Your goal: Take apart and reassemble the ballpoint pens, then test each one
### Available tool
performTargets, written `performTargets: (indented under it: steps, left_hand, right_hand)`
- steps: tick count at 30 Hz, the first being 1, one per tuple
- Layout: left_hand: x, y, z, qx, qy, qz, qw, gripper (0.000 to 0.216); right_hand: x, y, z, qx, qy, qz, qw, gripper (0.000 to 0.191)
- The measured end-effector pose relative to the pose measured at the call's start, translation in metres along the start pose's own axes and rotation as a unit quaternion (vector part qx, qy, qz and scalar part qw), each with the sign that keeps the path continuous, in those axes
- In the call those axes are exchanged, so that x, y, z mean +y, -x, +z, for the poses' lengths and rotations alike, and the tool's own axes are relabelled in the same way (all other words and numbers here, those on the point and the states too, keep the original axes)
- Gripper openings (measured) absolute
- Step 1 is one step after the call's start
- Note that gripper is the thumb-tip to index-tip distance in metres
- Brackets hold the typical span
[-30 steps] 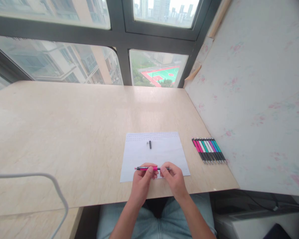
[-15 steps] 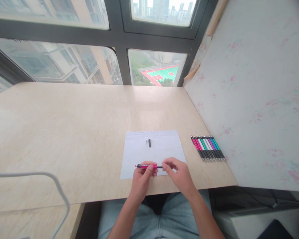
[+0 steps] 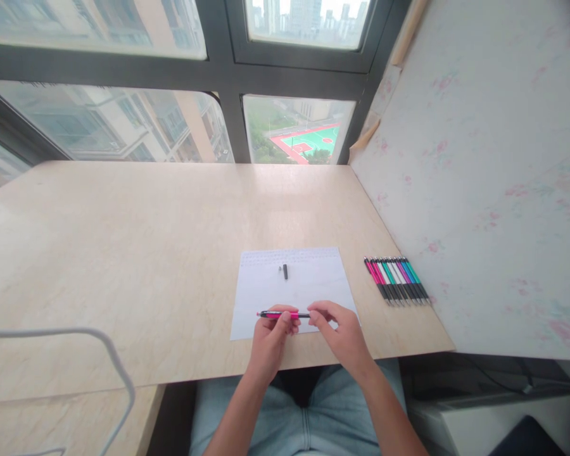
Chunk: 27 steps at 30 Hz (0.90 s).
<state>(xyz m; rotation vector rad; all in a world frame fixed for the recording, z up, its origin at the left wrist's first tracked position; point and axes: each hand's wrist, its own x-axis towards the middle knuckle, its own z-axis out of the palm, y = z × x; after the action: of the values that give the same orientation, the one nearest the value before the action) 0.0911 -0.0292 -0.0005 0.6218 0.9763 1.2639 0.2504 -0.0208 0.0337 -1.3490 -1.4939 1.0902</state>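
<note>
My left hand pinches a pink and black pen and holds it level over the near edge of a white sheet of paper. My right hand has its fingertips closed on the pen's right end. A small black pen part lies on the paper's upper half, beside a tiny pale piece. Faint writing runs along the sheet's top edge.
A row of several pens in pink, white, green, purple and teal lies at the right of the beige tabletop, near a pale flowered wall panel. A white wire frame curves at the near left. Windows run behind the table.
Both hands and the pen have shifted slightly away from me over the paper. My right hand has slid a little to the right along the pen's end. The view has tilted a little.
</note>
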Motion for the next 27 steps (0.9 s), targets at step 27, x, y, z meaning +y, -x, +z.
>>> performTargets:
  steps: [27]
  left_hand:
    - [-0.0014,0.0,-0.0006,-0.015,0.033,-0.005,0.999,0.019]
  right_hand:
    - [-0.0001,-0.0011,-0.0003,0.011,-0.017,0.032,0.999,0.024]
